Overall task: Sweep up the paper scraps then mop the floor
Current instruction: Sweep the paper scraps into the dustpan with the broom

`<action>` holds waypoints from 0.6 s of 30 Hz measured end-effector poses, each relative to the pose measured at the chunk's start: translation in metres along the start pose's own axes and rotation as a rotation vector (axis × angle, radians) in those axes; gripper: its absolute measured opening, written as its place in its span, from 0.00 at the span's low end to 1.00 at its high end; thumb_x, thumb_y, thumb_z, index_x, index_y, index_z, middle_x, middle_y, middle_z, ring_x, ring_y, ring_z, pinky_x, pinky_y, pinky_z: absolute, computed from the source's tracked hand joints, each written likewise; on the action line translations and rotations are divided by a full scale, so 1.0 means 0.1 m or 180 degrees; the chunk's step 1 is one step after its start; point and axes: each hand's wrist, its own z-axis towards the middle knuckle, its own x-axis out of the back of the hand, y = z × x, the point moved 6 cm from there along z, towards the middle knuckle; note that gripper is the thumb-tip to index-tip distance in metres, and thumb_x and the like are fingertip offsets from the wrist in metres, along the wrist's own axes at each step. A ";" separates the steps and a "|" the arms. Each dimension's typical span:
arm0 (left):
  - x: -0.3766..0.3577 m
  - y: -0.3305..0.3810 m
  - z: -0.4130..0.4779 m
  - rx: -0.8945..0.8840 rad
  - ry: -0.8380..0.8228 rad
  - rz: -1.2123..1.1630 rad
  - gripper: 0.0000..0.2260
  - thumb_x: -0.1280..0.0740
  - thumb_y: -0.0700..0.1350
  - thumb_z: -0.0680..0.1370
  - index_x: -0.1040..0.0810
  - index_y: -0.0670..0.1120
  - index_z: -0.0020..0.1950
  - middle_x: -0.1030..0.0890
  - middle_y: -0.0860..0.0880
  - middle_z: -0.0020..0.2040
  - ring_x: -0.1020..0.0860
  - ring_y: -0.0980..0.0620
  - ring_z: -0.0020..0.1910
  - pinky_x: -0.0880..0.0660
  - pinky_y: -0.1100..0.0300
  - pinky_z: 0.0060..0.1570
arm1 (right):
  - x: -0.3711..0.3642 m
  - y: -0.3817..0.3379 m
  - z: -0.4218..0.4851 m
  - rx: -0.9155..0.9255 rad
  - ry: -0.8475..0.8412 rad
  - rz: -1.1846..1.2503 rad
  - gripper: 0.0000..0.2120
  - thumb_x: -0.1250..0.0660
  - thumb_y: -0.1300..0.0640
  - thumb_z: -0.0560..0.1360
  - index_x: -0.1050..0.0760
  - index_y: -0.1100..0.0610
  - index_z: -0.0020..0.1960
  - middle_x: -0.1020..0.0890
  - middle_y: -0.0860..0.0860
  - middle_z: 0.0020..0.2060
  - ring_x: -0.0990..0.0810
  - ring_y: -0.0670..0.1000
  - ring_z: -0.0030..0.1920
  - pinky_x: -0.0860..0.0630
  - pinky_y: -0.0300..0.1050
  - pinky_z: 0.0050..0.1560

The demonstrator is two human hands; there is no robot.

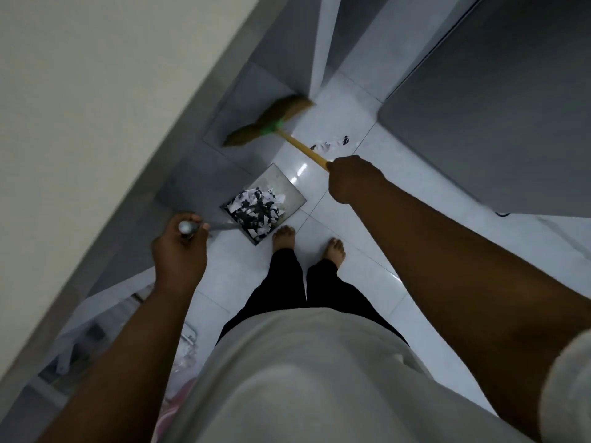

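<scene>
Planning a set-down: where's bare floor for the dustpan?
Bare tile lies right of the feet, up to the grey panel. Crowded: loose scraps beside the broom handle, and clutter at lower left.

Floor tiles [351,282] shine glossy; the matt metal dustpan [289,190] holds paper scraps [256,209]; at its twelve o'clock, a wooden-handled broom [279,126].

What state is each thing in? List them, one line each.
Broom: held by its yellow handle in the right hand, head blurred.
Dustpan: held by its long handle in the left hand, tray loaded.
Scraps in dustpan: heaped in the tray.
Loose scraps: a few on the floor beyond the right hand, not yet swept.
Floor: glossy white tiles; wet or dry cannot be told.
</scene>
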 end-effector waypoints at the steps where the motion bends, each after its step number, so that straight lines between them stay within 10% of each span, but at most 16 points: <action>1: -0.02 0.00 -0.05 -0.0029 0.0006 0.0038 0.04 0.29 0.37 0.77 0.22 0.41 0.50 0.21 0.48 0.44 0.24 0.71 0.40 0.30 0.79 0.43 | -0.09 -0.01 0.06 -0.0021 -0.0026 -0.0050 0.15 0.37 0.61 0.75 0.24 0.57 0.62 0.21 0.54 0.53 0.20 0.57 0.52 0.23 0.48 0.49; 18: -0.20 0.05 -0.49 -0.0081 -0.0130 0.0032 0.07 0.29 0.38 0.77 0.23 0.48 0.49 0.21 0.59 0.41 0.23 0.72 0.40 0.30 0.80 0.43 | -1.13 1.65 -0.91 -0.0686 -0.0500 0.0267 0.24 0.43 0.56 0.79 0.36 0.47 0.74 0.24 0.53 0.59 0.22 0.56 0.56 0.23 0.48 0.52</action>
